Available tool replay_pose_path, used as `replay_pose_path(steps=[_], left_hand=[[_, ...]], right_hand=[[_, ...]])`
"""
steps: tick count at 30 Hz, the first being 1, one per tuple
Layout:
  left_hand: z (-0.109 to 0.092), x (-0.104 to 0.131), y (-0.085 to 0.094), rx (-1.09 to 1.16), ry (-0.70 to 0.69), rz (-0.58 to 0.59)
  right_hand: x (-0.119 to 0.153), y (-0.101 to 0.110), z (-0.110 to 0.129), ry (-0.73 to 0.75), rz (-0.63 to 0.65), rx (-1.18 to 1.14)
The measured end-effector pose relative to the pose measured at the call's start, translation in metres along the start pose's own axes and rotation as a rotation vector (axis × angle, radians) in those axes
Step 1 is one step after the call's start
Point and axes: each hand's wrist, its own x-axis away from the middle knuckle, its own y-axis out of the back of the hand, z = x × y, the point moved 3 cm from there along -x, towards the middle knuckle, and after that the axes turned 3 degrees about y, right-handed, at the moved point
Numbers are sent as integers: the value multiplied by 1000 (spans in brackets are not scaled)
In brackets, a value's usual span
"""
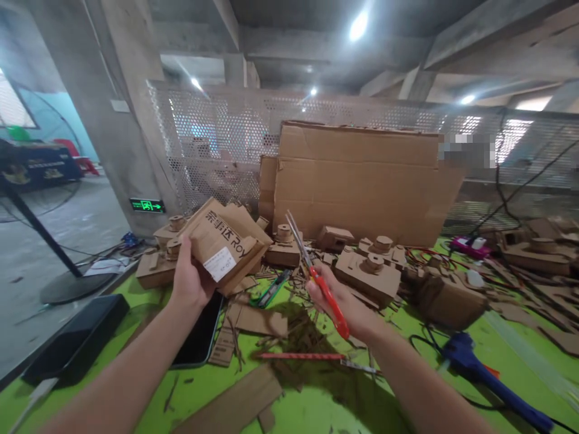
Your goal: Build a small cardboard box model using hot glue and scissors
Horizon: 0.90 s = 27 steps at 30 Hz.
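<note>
A folded cardboard piece (217, 238) with black print and a white label is gripped at its lower left by my left hand (192, 274). My right hand (330, 295) is closed around the red handle of a pair of scissors (328, 298), whose metal blades point up and away, apart from the cardboard. Below, on the green table (321, 404), lie a green utility knife (270, 290), a red pencil (301, 356) and many cardboard scraps (257, 319).
Cardboard models (368, 274) stand behind and to the right. A blue glue gun (479, 367) lies right, a black power bank (79, 337) left, and a phone (199, 334) beneath my left forearm. A large cardboard sheet (362, 187) leans on the mesh partition.
</note>
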Motion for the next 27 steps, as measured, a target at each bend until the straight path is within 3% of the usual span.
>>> replay_pose_path(steps=[5,9,16,23,27], left_hand=[[-13,3,-6,29,-130,61],[-6,9,-7,-4,-85,73],[8,13,-8,-16,-8,89],[9,15,-3,-124,-115,90],[10,15,-2,-113,-110,107]], right_hand=[[5,-8,-2,-18,132,31],[5,-14,-1,7,154,23],[2,-14,2,-5,56,134],[-1,-9,-5,49,9,262],[-1,-8,-8,39,-4,317]])
